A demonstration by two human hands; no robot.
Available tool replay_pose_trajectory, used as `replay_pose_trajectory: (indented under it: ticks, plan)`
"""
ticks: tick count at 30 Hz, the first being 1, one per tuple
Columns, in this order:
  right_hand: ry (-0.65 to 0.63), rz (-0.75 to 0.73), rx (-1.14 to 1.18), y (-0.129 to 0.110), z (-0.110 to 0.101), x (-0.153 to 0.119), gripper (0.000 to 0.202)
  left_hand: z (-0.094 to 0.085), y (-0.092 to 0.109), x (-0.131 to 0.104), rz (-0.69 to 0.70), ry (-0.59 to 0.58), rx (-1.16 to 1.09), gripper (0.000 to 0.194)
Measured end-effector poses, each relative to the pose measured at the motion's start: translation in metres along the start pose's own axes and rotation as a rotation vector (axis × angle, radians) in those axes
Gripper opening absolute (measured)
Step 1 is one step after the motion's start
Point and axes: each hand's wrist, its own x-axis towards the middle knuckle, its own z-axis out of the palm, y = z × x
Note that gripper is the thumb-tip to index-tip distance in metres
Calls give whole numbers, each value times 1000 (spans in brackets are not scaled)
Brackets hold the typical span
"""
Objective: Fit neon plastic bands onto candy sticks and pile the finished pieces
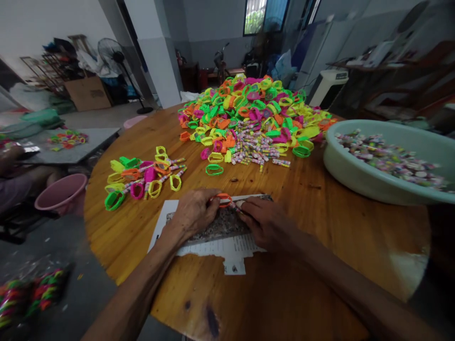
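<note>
My left hand (192, 210) pinches a small orange plastic ring (223, 200) over a grey speckled pad (222, 226) that lies on white paper (227, 248) on the round wooden table (284, 284). Close on the right, my right hand (265, 220) holds its fingertips against the ring's right end; what they grip is hidden. A big heap of neon plastic rings (252, 106) and small wrapped sticks (254, 147) lies farther back. A smaller group of finished ring-and-stick pieces (142, 177) lies to the left.
A pale green basin (355, 177) full of small wrapped pieces stands at the right. A pink bucket (62, 192) sits on the floor left of the table, near another person's arm (14, 158) at a grey table. A standing fan (113, 57) and boxes are behind.
</note>
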Motion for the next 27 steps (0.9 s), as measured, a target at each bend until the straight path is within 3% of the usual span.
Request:
replay_pose_trajectory:
  ticks: [6, 15, 23, 27]
  plan:
    - [-122, 50, -195, -7, -3, 6, 20, -4, -1, 4, 16, -42, 103, 30]
    - [-166, 85, -358, -11, 2, 13, 21, 6, -8, 4, 44, -29, -83, 29]
    - [-298, -46, -487, -16, -8, 21, 16, 5, -4, 3, 39, -39, -111, 29]
    - [-285, -82, -551, -21, -12, 24, 17, 5, -2, 3, 28, -41, -111, 27]
